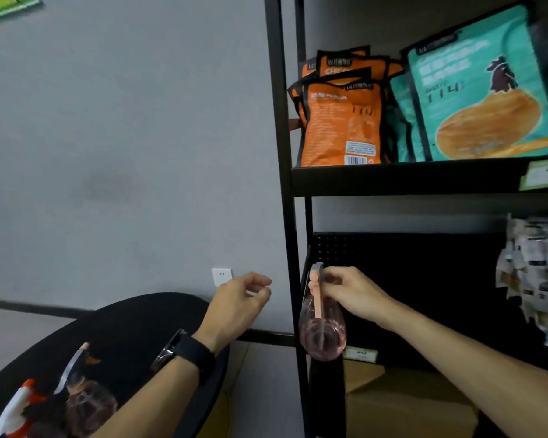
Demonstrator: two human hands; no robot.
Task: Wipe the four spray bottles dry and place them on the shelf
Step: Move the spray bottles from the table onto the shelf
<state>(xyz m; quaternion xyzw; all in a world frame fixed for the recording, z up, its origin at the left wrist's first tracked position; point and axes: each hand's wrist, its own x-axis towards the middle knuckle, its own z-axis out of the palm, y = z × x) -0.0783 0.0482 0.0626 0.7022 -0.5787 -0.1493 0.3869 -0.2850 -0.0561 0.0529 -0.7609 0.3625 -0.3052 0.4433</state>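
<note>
Head view, right hand (348,292) pinching pink spray bottle (321,333), left hand (241,303) loosely curled

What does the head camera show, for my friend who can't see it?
A person's right hand holds a pink spray bottle by its top beside a black shelf stocked with snack bags. The left hand hovers empty over a round black table holding another bottle.
</note>
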